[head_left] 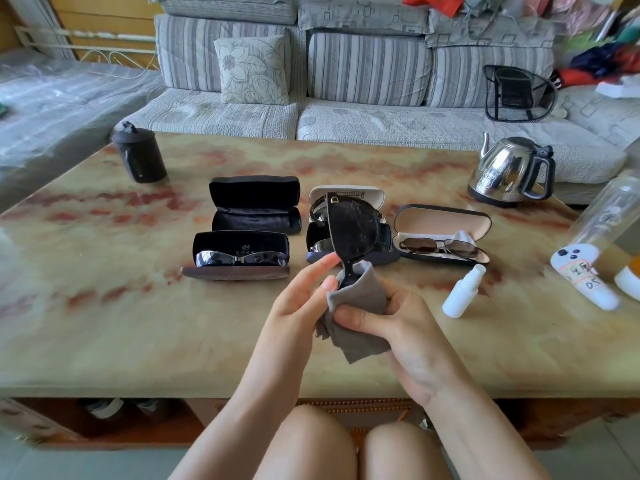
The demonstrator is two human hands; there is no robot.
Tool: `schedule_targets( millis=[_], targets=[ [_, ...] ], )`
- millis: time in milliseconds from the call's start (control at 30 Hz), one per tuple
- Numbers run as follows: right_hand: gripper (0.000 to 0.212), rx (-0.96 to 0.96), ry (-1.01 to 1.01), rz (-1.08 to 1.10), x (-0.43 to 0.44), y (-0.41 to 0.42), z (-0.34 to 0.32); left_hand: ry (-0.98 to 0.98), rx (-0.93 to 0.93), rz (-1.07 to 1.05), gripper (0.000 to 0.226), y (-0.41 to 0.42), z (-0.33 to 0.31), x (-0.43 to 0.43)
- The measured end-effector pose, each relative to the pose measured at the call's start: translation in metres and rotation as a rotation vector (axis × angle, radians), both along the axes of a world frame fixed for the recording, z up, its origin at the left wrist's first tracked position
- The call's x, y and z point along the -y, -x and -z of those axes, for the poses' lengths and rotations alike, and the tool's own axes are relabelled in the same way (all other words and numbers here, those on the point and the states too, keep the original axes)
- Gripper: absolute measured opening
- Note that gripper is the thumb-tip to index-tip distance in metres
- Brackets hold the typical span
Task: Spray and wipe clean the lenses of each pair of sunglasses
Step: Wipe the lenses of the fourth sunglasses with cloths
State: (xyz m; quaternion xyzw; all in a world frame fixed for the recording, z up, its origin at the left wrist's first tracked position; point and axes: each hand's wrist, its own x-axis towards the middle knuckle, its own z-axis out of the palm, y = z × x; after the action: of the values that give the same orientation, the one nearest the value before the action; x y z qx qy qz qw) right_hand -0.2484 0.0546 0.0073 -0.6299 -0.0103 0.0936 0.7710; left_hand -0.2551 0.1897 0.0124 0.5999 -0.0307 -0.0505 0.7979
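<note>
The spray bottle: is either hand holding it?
No, the spray bottle sits on the table; the left hand holds sunglasses, the right hand a cloth.

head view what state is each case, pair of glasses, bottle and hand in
black sunglasses, upright, upper lens smeared, pinched by left hand
grey cloth, gripped by right hand, wrapped round lower lens
back left case, open, empty
front left case, open, glasses inside
right case, open, glasses inside
spray bottle, on table, unheld
</note>
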Motion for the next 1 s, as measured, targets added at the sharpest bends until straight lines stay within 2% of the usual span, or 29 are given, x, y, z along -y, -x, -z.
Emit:
schedule_targets(
  millis=[133,200,333,467,567,600,733,867,1000],
  targets=[
    [0.041,0.062,0.045,0.060,-0.002,0.001,-0.004,-0.043,0.021,0.097,0.029,0.001,0.000,-0.006],
    [0.038,0.108,0.062,0.120,-0.004,0.000,-0.003,-0.062,0.049,0.055,0.025,0.002,0.001,-0.008],
    [0.036,0.171,0.058,0.231,-0.009,-0.001,0.000,0.022,0.018,-0.096,0.036,0.003,0.001,-0.008],
    [0.067,0.190,0.100,0.288,-0.012,-0.002,0.003,0.051,-0.040,-0.166,0.031,-0.001,0.003,-0.009],
    [0.082,0.196,0.083,0.245,-0.014,-0.001,0.004,0.114,-0.084,-0.178,0.036,-0.006,0.005,-0.011],
    [0.079,0.181,0.064,0.217,-0.013,-0.001,0.005,0.152,-0.096,-0.169,0.035,-0.007,0.006,-0.012],
    [0.027,0.097,-0.043,0.031,0.000,-0.002,0.010,0.264,-0.092,-0.073,0.027,-0.012,0.007,-0.019],
    [0.029,0.084,-0.124,-0.062,0.006,-0.004,0.007,0.274,-0.087,0.063,0.034,-0.014,0.009,-0.023],
    [0.033,0.075,-0.059,-0.017,0.003,-0.005,0.004,0.149,0.011,0.222,0.041,-0.009,0.013,-0.019]
  ],
)
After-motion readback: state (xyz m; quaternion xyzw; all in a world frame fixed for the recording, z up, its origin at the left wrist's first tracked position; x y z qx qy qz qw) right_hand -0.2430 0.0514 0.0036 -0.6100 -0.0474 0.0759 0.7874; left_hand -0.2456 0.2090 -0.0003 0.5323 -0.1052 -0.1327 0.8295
